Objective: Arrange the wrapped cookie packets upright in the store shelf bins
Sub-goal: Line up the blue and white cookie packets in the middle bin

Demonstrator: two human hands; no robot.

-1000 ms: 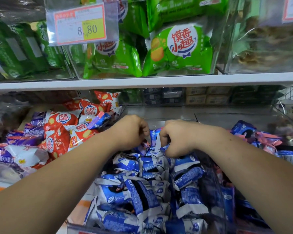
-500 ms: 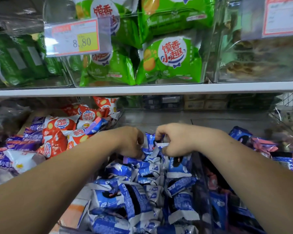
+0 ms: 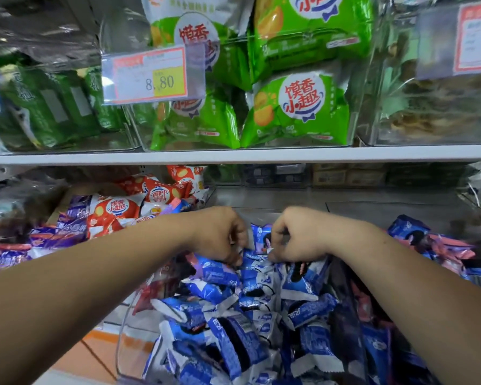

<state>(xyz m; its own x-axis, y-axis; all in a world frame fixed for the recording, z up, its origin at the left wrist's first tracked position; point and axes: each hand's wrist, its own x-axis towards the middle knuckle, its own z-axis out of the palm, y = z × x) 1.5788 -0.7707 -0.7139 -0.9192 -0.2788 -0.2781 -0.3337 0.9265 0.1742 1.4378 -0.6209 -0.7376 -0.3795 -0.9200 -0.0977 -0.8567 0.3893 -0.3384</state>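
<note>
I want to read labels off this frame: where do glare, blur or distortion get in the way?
Head view: glare streaks the clear upper bins and washes out the right price tag; the 8.80 tag is soft yet readable; wide-angle stretches the forearms; blue packets look sharpest.

Left forearm [image 3: 95, 287]: bare over all its visible length, smooth, broad at the near left edge, tapering to the far wrist.
Right forearm [image 3: 400, 273]: bare likewise, broad at the near right edge, slimmer toward the wrist.
Left grip [image 3: 218, 234]: bare, with a rounded back and faint knuckle ridges.
Right grip [image 3: 297, 234]: bare, knuckle ridges and thumb outline plain.
Fingernails: too small to tell.
</note>
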